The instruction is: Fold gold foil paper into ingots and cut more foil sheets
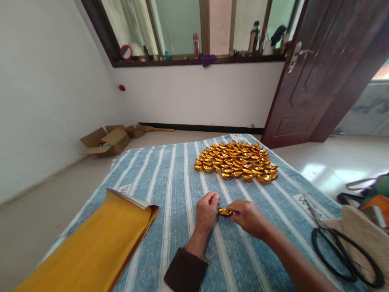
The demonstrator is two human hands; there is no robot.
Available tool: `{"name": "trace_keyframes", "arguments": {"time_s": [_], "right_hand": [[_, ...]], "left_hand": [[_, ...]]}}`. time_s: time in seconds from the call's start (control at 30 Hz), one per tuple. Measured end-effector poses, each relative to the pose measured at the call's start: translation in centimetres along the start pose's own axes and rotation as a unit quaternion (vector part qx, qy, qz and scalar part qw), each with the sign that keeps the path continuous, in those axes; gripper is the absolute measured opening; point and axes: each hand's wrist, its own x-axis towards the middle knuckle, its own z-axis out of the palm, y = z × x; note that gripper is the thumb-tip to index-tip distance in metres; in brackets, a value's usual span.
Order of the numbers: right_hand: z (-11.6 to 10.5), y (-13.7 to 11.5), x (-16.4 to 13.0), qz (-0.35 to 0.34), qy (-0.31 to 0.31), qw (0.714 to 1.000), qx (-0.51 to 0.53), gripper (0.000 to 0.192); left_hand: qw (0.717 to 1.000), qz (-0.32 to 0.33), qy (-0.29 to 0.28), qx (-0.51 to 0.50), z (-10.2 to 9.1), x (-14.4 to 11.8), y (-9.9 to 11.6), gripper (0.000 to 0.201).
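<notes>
Resting pinched between both hands [226, 213], the gold paper ingot [225, 211] touches their fingertips.

gold ingots [236, 163], blue-and-white striped cloth [170, 178], yellow paper stack [100, 243], black scissors [343, 251].

No text, label or number can be read anywhere in the frame. The cardboard box [107, 142] at the left, against the wall, carries green print on its side, too small and blurred to make out. The blue striped cloth [170, 178] bears small white tags with dark marks, one left of centre beside the yellow paper and one at the right near the scissors, but their letters cannot be told. The bottles [196, 45] on the window sill at the top show no legible labels.
</notes>
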Motion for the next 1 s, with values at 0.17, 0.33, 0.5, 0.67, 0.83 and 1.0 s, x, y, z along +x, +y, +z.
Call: {"name": "trace_keyframes", "arguments": {"time_s": [0.17,0.33,0.5,0.67,0.83,1.0], "right_hand": [[-0.1,-0.4,0.1,-0.005,-0.003,1.000,-0.003,0.019],[-0.9,-0.7,0.3,-0.011,-0.001,1.000,-0.014,0.019],[-2.7,-0.3,1.1,-0.020,0.009,0.999,-0.026,0.021],[-7.3,1.2,4.5,-0.034,0.057,0.995,-0.081,0.021],[-12.8,3.9,11.7,0.051,0.128,0.971,-0.193,0.019],[-14.8,6.2,19.2,0.131,0.190,0.947,-0.224,0.026]], "left_hand": [[1.000,-0.003,0.000,0.001,0.0,0.0,0.2,0.027],[1.000,-0.002,0.002,0.001,-0.1,-0.1,0.4,0.027],[1.000,0.004,0.003,0.002,-0.2,-0.1,0.2,0.028],[1.000,-0.018,0.006,-0.015,-0.2,-0.2,0.3,0.028],[1.000,-0.016,0.004,-0.023,-0.3,-0.4,0.3,0.027],[1.000,-0.020,-0.007,-0.011,-0.5,-0.4,-0.2,0.029]]}}
